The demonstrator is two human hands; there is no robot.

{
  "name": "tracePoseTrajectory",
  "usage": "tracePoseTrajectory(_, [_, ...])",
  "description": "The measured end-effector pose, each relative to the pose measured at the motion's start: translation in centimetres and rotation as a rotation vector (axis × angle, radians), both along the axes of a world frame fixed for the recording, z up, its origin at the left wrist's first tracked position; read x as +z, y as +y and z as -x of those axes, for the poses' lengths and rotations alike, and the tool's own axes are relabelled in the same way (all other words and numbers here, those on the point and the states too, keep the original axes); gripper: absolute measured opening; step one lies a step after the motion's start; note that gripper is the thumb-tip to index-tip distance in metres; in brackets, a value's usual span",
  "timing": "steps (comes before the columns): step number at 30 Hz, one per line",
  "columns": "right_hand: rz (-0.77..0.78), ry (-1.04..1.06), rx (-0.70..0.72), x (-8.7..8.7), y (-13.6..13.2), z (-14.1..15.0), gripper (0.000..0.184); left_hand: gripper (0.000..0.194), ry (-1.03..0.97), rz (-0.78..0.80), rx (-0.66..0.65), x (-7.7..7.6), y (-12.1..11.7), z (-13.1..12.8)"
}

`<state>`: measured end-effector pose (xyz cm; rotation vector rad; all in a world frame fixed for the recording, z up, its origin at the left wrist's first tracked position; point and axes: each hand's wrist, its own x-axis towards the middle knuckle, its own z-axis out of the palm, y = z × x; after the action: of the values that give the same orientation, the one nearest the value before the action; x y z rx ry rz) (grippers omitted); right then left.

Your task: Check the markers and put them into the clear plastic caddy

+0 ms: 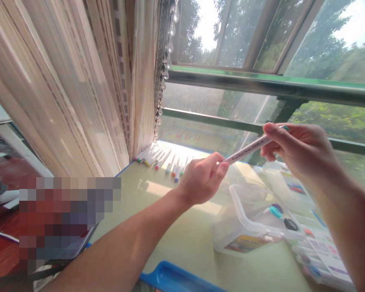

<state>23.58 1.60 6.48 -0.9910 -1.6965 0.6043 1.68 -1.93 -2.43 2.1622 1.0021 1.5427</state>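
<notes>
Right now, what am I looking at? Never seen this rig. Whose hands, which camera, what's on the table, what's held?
No machine here: just a person's bare hands, filmed by one camera worn on the head, looking forward and down. The left hand and right hand hold a white marker between them, one near each end. On the pale table, a row of markers lies along the far side, near the curtain. A clear plastic box stands nearer, toward the right.
</notes>
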Motion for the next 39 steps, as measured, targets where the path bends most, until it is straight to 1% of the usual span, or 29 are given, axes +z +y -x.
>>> tracePoseTrajectory(5, [0.047,0.055,0.111,0.1,0.1,0.2,0.048,0.036,0.026,-0.022,0.007,0.1,-0.1,0.0])
tracePoseTrajectory(8, [0.039,0.096,0.149,0.1,0.1,0.4,0.049,0.038,0.046,-0.021,0.011,0.1,-0.1,0.1])
tracePoseTrajectory(12, [0.009,0.108,0.157,-0.1,0.4,0.5,0.055,0.03,0.061,-0.024,-0.01,0.0,-0.1,0.3])
tracePoseTrajectory(16, [0.033,0.102,0.168,-0.1,0.4,0.5,0.058,0.027,0.045,-0.04,-0.022,0.0,0.0,0.4])
tracePoseTrajectory(19, [0.079,0.101,0.206,0.3,0.1,0.5,0.059,0.028,0.011,-0.049,-0.033,-0.1,-0.1,0.3])
tracePoseTrajectory(22, [0.116,0.095,0.237,0.8,-0.3,0.5,0.056,0.031,-0.031,-0.05,-0.054,-0.2,-0.1,0.2])
tracePoseTrajectory(27, [0.128,0.074,0.224,1.2,-1.0,0.5,0.058,0.035,-0.068,-0.055,-0.076,-0.3,-0.1,0.4])
tracePoseTrajectory(35, [0.144,0.124,0.266,0.9,-0.8,0.6,0.052,0.035,-0.071,-0.057,-0.065,-0.3,-0.1,0.6])
tracePoseTrajectory(39, [0.152,0.133,0.279,0.8,-0.9,0.6,0.04,0.035,-0.067,-0.061,-0.054,-0.3,-0.2,0.5])
